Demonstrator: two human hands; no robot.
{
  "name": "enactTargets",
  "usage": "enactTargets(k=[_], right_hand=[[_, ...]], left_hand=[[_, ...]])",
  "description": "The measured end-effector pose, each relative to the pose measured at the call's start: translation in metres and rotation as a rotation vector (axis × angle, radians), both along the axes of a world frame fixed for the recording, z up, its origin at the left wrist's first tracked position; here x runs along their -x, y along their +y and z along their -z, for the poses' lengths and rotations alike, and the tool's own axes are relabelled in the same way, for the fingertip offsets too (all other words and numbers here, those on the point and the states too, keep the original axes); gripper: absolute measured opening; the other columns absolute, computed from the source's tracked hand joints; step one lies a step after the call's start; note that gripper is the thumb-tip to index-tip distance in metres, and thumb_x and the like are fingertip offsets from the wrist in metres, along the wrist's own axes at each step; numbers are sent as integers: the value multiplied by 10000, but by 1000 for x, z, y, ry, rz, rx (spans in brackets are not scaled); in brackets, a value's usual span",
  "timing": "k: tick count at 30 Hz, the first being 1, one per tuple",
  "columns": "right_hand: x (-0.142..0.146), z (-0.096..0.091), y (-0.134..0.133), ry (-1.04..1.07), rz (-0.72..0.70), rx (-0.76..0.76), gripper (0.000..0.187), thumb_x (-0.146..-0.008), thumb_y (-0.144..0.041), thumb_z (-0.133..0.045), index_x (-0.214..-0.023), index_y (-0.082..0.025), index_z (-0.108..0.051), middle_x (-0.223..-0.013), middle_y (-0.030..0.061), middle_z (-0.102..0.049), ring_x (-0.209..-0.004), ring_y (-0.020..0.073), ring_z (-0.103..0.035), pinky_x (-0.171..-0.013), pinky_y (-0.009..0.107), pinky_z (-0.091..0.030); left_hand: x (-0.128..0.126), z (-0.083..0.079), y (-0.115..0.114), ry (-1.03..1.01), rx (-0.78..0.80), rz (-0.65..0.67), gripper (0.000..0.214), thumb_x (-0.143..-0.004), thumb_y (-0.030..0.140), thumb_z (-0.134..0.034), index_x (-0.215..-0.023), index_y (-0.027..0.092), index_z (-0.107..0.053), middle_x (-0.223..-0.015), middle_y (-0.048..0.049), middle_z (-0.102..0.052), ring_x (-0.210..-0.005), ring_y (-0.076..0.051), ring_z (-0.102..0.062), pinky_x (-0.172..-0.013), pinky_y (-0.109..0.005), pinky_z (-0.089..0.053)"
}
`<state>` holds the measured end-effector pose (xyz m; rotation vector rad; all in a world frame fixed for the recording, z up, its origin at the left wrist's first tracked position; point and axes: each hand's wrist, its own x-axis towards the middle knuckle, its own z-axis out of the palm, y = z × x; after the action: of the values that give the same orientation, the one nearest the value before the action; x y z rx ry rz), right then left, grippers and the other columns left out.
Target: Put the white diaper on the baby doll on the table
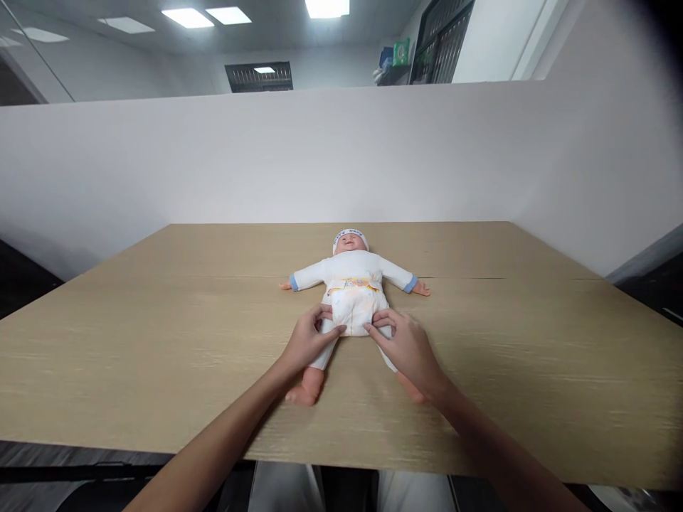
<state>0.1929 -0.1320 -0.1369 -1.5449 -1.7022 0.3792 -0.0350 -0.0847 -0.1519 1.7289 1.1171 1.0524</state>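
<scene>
A baby doll (352, 274) in white clothes and a white cap lies on its back in the middle of a wooden table (160, 320), arms spread, feet toward me. It wears a white diaper (355, 307). My left hand (309, 340) pinches the diaper's lower left edge at the doll's thigh. My right hand (408, 348) pinches the lower right edge and covers the doll's other leg. Both hands have their fingers curled closed on the diaper.
A white partition wall (213, 163) stands right behind the table's far edge. The table's near edge (341, 462) runs just above my lap. Shelving with boxes (398, 57) shows beyond the partition.
</scene>
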Motion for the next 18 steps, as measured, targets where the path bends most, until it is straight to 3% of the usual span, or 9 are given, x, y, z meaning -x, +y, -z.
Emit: enactTargets(k=[4,10,13,18], right_hand=[[0,2,1,-1,-23,38,174,-912,-435,-694,-894,-269,-745,-950,41,-793,-935,278,-665,-835,394,-474],[-6,6,11,261,-126,173,243,-881,-488,-691,-871,-248,-725,-929,43,-767,-917,258,-675,-838,367,-511],[-6,6,13,409,-187,210,257,-876,-490,-686,-883,-234,-700,-927,37,-743,-899,237,-674,-815,338,-526],[-3,2,8,420,-163,194,267,-895,-491,-667,-850,-228,-681,-878,15,-718,-821,207,-647,-741,303,-502]], left_hand=[[0,-9,-2,85,20,36,244,-847,428,-762,-937,203,-737,-935,-31,-728,-919,-247,-635,-832,-343,-491],[3,-17,0,-165,243,162,377,-842,508,-779,-1044,192,-736,-1055,-83,-758,-988,-266,-677,-860,-373,-535],[6,-17,1,-214,233,130,416,-802,552,-810,-984,185,-739,-928,-87,-754,-896,-261,-687,-802,-382,-558],[7,-15,3,-188,180,119,423,-802,571,-807,-936,176,-733,-847,-78,-740,-853,-245,-688,-760,-358,-567]])
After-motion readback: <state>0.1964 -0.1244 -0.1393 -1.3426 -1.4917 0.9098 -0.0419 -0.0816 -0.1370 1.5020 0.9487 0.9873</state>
